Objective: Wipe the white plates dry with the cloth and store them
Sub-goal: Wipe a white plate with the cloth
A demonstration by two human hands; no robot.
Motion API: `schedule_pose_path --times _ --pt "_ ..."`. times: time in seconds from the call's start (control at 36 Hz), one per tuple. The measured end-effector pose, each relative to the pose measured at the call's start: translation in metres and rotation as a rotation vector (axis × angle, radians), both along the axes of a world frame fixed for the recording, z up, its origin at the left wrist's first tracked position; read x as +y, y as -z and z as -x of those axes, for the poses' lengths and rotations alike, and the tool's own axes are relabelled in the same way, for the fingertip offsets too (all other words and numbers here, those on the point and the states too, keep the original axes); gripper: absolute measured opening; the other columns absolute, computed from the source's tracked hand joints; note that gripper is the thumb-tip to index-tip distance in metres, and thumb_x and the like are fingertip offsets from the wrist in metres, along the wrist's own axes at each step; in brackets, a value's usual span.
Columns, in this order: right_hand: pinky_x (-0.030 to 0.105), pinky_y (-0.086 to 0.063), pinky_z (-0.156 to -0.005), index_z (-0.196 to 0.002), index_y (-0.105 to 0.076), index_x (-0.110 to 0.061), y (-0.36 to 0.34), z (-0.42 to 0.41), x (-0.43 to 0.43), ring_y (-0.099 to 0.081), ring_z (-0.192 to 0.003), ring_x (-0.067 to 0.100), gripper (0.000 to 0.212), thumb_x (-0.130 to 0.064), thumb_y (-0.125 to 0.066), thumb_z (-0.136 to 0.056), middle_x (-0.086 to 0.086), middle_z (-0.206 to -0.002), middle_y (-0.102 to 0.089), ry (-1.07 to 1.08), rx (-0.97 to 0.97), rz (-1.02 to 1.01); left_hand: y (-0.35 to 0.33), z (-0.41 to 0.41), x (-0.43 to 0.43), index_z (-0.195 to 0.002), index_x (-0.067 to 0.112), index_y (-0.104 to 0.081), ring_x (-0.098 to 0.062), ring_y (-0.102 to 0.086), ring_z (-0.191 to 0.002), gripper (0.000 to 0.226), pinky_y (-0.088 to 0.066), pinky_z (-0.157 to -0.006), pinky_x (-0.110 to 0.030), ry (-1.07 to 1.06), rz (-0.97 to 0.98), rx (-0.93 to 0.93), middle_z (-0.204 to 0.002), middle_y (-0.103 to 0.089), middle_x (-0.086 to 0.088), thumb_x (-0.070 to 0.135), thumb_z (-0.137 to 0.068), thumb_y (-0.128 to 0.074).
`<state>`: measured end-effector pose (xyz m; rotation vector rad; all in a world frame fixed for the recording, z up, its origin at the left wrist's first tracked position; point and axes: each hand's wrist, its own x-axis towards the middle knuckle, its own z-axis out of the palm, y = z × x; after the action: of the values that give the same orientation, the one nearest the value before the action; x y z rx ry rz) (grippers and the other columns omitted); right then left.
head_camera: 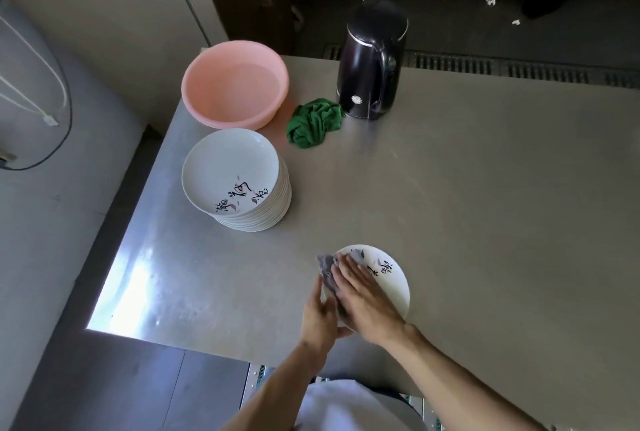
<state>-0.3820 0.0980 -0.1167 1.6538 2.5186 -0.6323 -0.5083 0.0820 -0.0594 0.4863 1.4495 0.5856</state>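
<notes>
— Where does the single view look from?
— From the person's head, above the near edge of the grey brushed-metal table point(485, 205), facing forward and steeply down.
— How near?
— Close. The left hand point(320, 316), holding the white round plate with black brush lettering point(394, 292), and the right hand point(367, 302) sit low in frame by that edge.
— How wide?
— Wide-angle, reaching the black cylindrical kettle point(372, 60) at the table's far edge and the dark floor point(450, 15) beyond.

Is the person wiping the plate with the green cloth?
No, the green cloth lies crumpled beside the black kettle, while the right hand presses a grey cloth on the plate.
</notes>
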Motion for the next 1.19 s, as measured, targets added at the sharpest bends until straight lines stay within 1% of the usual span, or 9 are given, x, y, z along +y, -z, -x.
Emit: schedule_pose_path --times 0.11,0.25,0.42,0.56,0.75,0.86,1.0,1.08,1.19 --pt "0.045 -0.004 -0.125 -0.156 -0.021 -0.003 -0.001 -0.009 0.009 -0.010 -0.153 0.032 0.069 -0.029 -0.045 -0.096 0.016 -0.164 -0.018 0.282 -0.022 0.126 0.008 0.004 -0.001 -0.158 0.031 -0.030 -0.037 -0.063 -0.119 0.059 -0.063 -0.069 -0.044 0.020 0.009 0.020 -0.138 -0.058 -0.015 0.001 -0.108 -0.037" --pt "0.043 -0.017 -0.124 -0.152 -0.035 -0.005 0.002 -0.011 -0.005 -0.022 -0.151 0.027 0.071 -0.041 -0.046 -0.093 0.012 -0.162 -0.028 -0.065 0.038 -0.001 0.011 0.004 -0.002 -0.154 0.034 -0.035 -0.030 -0.067 -0.114 0.061 -0.063 -0.069 -0.047 0.055 -0.018 0.049 -0.134 -0.063 -0.010 -0.002 -0.105 -0.041" --pt "0.042 -0.005 -0.126 -0.156 -0.020 -0.002 -0.005 -0.011 0.011 -0.009 -0.153 0.034 0.067 -0.028 -0.047 -0.101 0.017 -0.164 -0.016 0.441 -0.046 0.086 0.009 0.003 0.002 -0.130 0.033 -0.047 -0.033 -0.070 -0.103 0.045 -0.062 -0.070 -0.042 -0.074 0.037 0.030 -0.116 -0.068 -0.014 -0.002 -0.102 -0.039" --pt "0.040 -0.005 -0.125 -0.154 -0.031 -0.003 -0.003 -0.004 0.001 -0.014 -0.153 0.030 0.070 -0.041 -0.042 -0.096 0.011 -0.163 -0.020 0.080 0.153 0.041 0.004 -0.002 0.011 -0.100 0.016 -0.041 -0.022 -0.053 -0.088 0.021 -0.048 -0.080 -0.043 -0.055 0.007 0.007 -0.096 -0.055 -0.014 0.010 -0.094 -0.060" --pt "0.050 -0.028 -0.119 -0.141 -0.047 0.006 -0.009 -0.018 0.007 -0.042 -0.138 0.044 0.059 -0.010 -0.066 -0.087 0.025 -0.145 -0.049 0.469 0.102 -0.028 0.002 0.000 0.014 -0.138 0.023 -0.042 -0.029 -0.067 -0.100 0.052 -0.057 -0.086 -0.050 -0.041 0.005 -0.083 -0.118 -0.067 -0.016 -0.012 -0.100 -0.037" --pt "0.041 -0.015 -0.124 -0.150 -0.038 0.000 -0.005 -0.018 -0.009 -0.026 -0.149 0.033 0.058 -0.021 -0.052 -0.098 0.015 -0.159 -0.032 0.109 0.186 -0.095 -0.008 0.000 0.015 -0.143 0.016 -0.054 -0.033 -0.069 -0.115 0.063 -0.055 -0.095 -0.060 0.083 -0.046 -0.133 -0.124 -0.071 -0.017 -0.014 -0.093 -0.033" --pt "0.041 -0.006 -0.126 -0.158 -0.019 -0.006 -0.006 -0.023 -0.002 -0.015 -0.153 0.030 0.065 -0.026 -0.040 -0.100 0.014 -0.164 -0.022 0.413 -0.073 0.017 -0.008 0.002 0.012 -0.143 0.017 -0.054 -0.034 -0.069 -0.108 0.064 -0.055 -0.096 -0.060 0.108 -0.042 -0.142 -0.121 -0.070 -0.023 -0.016 -0.092 -0.032" --pt "0.045 -0.022 -0.122 -0.147 -0.043 0.000 -0.008 -0.014 -0.013 -0.037 -0.144 0.033 0.065 -0.036 -0.048 -0.094 0.017 -0.154 -0.042 0.151 0.100 -0.070 -0.013 -0.002 0.010 -0.145 0.016 -0.052 -0.029 -0.069 -0.116 0.061 -0.055 -0.097 -0.060 0.126 -0.069 -0.134 -0.126 -0.070 -0.017 -0.015 -0.098 -0.029" --pt "0.037 -0.005 -0.124 -0.153 -0.036 -0.006 -0.008 -0.020 -0.012 -0.027 -0.150 0.028 0.064 -0.035 -0.044 -0.096 0.008 -0.161 -0.031 0.140 0.092 -0.100 -0.015 0.001 0.008 -0.144 0.012 -0.052 -0.035 -0.067 -0.117 0.062 -0.054 -0.098 -0.061 0.046 -0.036 -0.137 -0.124 -0.070 -0.021 -0.018 -0.096 -0.028"
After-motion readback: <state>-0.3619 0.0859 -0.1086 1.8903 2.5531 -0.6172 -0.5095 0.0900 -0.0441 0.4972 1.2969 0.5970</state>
